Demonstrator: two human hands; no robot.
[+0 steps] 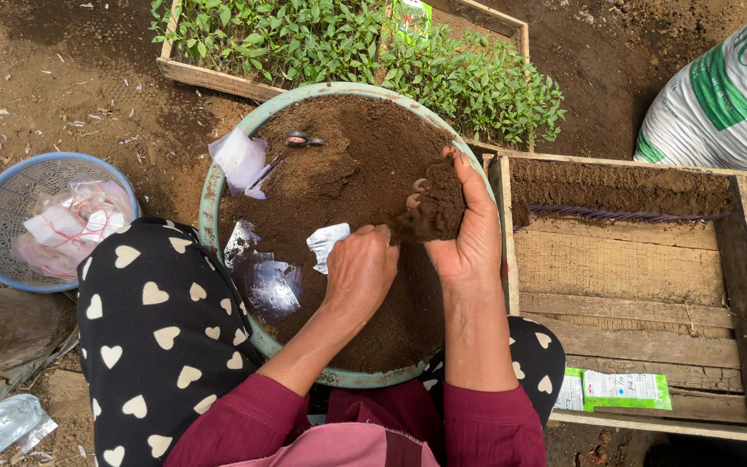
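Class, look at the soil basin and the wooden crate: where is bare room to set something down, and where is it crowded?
Free: the crate's bare slats, between its soil strip and the green packet. Crowded: the basin's left half, with plastic bags, and its middle, where both hands work.

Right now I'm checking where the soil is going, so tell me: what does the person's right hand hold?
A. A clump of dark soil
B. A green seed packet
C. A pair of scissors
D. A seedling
A: the right hand is cupped around a clump of dark soil, lifted above the round green basin of soil, while the left hand holds a small clear bag.
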